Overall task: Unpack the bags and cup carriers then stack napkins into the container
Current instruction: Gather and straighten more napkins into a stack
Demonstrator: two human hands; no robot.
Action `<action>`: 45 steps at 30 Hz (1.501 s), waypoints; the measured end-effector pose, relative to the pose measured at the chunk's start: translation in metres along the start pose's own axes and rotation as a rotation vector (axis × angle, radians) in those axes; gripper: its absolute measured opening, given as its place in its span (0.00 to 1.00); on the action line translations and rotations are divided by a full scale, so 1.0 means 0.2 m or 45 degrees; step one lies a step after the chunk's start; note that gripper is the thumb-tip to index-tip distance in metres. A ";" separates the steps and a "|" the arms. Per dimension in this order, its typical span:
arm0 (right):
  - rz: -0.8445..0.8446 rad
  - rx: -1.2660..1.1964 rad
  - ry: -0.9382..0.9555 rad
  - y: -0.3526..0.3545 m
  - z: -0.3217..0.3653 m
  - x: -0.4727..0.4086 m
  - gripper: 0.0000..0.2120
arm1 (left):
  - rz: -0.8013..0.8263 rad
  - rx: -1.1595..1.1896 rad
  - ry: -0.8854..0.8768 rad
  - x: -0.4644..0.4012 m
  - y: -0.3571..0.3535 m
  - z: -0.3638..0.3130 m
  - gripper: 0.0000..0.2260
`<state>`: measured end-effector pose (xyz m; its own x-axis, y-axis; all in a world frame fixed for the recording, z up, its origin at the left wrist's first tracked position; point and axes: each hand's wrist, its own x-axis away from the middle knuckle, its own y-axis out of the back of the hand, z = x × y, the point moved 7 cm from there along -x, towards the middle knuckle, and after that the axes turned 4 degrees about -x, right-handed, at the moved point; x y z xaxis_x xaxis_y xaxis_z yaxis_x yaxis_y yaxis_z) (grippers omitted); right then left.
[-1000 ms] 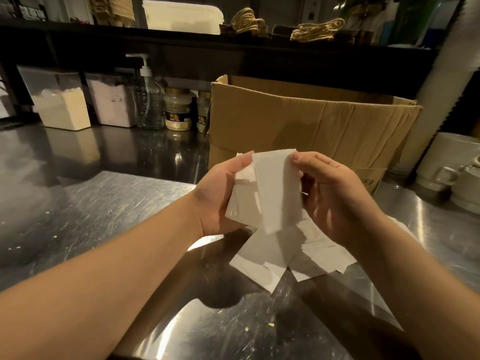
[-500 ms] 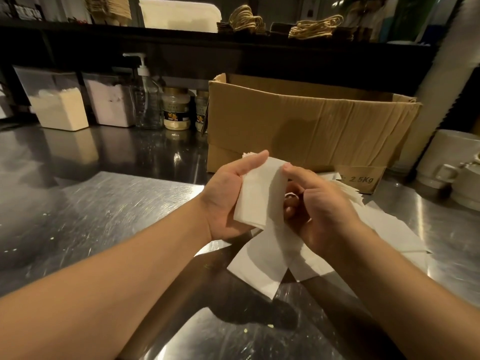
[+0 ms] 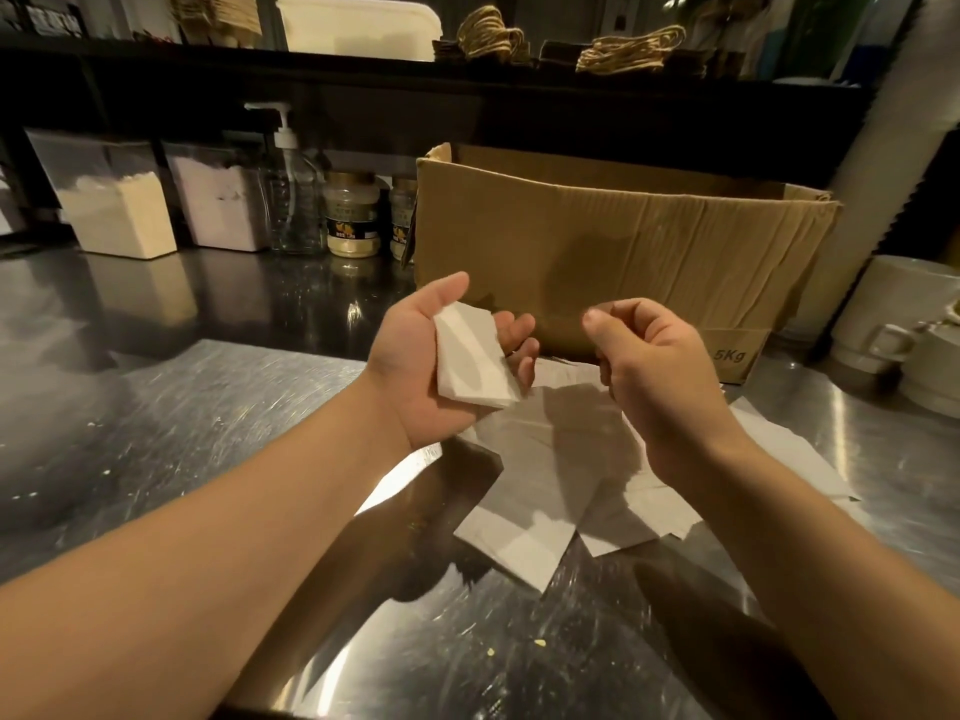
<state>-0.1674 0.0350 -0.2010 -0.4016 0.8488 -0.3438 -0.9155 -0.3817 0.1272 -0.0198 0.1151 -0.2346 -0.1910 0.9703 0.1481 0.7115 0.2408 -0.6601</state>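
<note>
My left hand (image 3: 410, 376) lies palm up above the steel counter and cradles a small stack of folded white napkins (image 3: 470, 356); its fingers curl up round the stack's far edge and the thumb sticks up. My right hand (image 3: 654, 366) hovers just to the right, apart from the stack, fingers curled and thumb near the forefinger, with nothing in it. Several loose white napkins (image 3: 545, 459) lie spread on the counter under both hands. Behind them stands an open cardboard box (image 3: 623, 241).
Along the back of the steel counter (image 3: 182, 433) stand two powder bins (image 3: 114, 200), a pump bottle (image 3: 291, 200) and jars (image 3: 350, 215). White cups (image 3: 904, 314) sit at the right. The dark shelf above carries a white lidded container (image 3: 358, 23) and twine-handled bags (image 3: 628, 49).
My right hand has let go of the napkin and drawn away to the right. The napkins now lie flat in my left palm, which has turned upward.
</note>
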 end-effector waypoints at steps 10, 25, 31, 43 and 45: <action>0.527 1.350 0.117 -0.13 -0.08 0.02 0.27 | -0.061 0.069 -0.055 -0.05 0.07 -0.04 0.30; 0.558 1.414 0.290 -0.11 -0.12 -0.02 0.22 | -0.065 0.060 -0.035 -0.07 0.09 -0.03 0.26; 0.502 1.387 0.283 -0.11 -0.10 -0.04 0.20 | -0.058 0.046 -0.037 -0.07 0.09 -0.03 0.26; 0.080 0.847 0.310 0.00 0.01 -0.03 0.19 | -0.120 0.030 -0.038 -0.05 0.08 -0.03 0.25; 0.140 0.846 0.207 0.00 -0.02 -0.03 0.28 | -0.119 0.017 -0.019 -0.05 0.08 -0.02 0.26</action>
<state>-0.1640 0.0282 -0.2033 -0.5317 0.7325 -0.4251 -0.7109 -0.1131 0.6941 -0.0041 0.1094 -0.2433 -0.2661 0.9432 0.1987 0.6811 0.3299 -0.6537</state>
